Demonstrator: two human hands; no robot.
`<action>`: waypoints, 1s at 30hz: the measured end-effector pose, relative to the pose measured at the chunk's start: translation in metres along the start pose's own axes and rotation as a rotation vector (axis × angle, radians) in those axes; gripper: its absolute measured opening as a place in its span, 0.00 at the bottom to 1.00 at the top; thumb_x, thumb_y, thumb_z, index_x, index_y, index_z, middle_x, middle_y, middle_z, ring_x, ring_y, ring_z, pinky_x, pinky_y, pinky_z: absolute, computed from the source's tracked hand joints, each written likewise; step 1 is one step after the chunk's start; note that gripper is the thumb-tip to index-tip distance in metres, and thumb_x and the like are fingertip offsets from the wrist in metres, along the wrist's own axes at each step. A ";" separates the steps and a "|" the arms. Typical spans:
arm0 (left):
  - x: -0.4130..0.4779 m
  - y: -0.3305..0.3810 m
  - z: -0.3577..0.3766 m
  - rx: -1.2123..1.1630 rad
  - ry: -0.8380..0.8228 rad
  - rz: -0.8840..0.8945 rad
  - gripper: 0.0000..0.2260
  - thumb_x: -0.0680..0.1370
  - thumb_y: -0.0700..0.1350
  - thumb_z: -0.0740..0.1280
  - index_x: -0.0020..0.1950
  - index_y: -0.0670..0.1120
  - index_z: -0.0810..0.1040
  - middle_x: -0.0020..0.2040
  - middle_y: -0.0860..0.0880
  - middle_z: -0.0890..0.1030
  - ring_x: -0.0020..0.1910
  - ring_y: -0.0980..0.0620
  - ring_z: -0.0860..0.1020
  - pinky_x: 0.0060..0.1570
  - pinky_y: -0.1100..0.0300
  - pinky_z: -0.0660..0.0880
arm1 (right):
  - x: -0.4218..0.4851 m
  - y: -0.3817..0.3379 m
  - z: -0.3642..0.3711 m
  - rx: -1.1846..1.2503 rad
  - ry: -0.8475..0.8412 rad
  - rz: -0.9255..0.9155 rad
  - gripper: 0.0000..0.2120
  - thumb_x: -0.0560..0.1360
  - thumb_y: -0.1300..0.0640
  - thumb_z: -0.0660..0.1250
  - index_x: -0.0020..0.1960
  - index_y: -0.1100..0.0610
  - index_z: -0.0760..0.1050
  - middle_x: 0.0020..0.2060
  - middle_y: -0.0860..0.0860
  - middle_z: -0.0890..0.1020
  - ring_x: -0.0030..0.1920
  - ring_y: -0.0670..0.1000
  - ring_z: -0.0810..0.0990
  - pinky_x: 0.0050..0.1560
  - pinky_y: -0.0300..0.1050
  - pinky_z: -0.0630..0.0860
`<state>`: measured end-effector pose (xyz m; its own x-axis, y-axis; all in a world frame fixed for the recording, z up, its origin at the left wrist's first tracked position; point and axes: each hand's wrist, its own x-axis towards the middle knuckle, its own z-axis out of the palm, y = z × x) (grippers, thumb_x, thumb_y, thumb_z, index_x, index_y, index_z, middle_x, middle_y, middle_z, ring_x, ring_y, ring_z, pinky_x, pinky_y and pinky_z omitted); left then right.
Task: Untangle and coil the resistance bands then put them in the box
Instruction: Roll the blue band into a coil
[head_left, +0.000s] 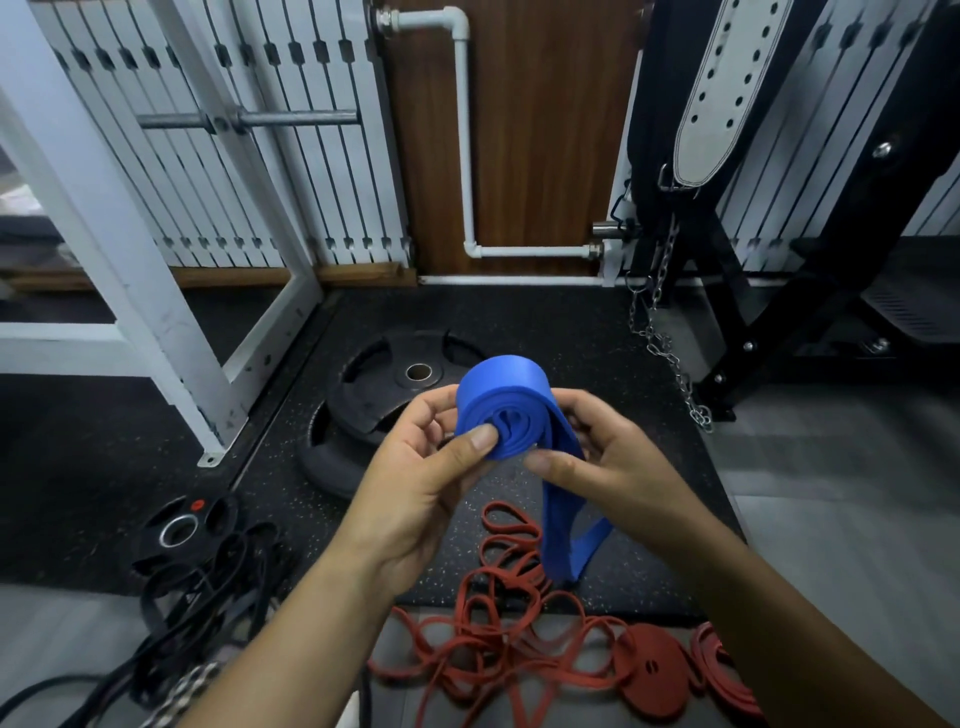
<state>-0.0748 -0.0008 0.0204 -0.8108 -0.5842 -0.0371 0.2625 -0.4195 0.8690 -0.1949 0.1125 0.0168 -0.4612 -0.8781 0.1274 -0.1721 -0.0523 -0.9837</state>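
Right now I am coiling the blue band (501, 410), holding it up over the speckled rubber mat (571, 332). My left hand (415, 467) is gripping the roll, thumb pressing flat on its spiral face and fingers curling behind. My right hand (602, 457) is pinching the loose strip where it is leaving the roll. The band is looking wide, flat, matte and rubbery, with its tail hanging limp. Next, I judge, that tail is needing tight winding. Thin red bands (498, 623) are lying tangled below; no box is showing.
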 end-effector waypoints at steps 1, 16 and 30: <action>0.000 -0.002 0.002 -0.031 0.010 -0.008 0.18 0.66 0.35 0.69 0.55 0.41 0.74 0.43 0.46 0.83 0.44 0.53 0.82 0.45 0.62 0.80 | -0.001 0.001 0.005 0.018 0.030 0.000 0.18 0.66 0.53 0.69 0.56 0.49 0.74 0.44 0.42 0.82 0.47 0.38 0.80 0.46 0.31 0.74; 0.007 0.012 -0.022 0.774 -0.048 -0.019 0.27 0.64 0.46 0.78 0.61 0.55 0.75 0.53 0.51 0.79 0.51 0.55 0.79 0.52 0.63 0.76 | 0.004 0.011 -0.007 -0.263 -0.003 0.085 0.12 0.71 0.58 0.71 0.51 0.46 0.77 0.45 0.50 0.80 0.43 0.43 0.77 0.45 0.34 0.72; 0.001 0.012 -0.006 0.089 0.063 -0.045 0.15 0.65 0.40 0.67 0.52 0.41 0.77 0.41 0.48 0.84 0.40 0.54 0.83 0.41 0.62 0.80 | 0.003 0.006 0.007 -0.015 0.031 0.020 0.21 0.62 0.52 0.71 0.54 0.44 0.72 0.47 0.41 0.81 0.48 0.36 0.79 0.45 0.28 0.73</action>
<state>-0.0693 -0.0109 0.0278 -0.7853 -0.6100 -0.1058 0.1764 -0.3843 0.9062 -0.1907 0.1065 0.0105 -0.4913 -0.8638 0.1113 -0.1750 -0.0273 -0.9842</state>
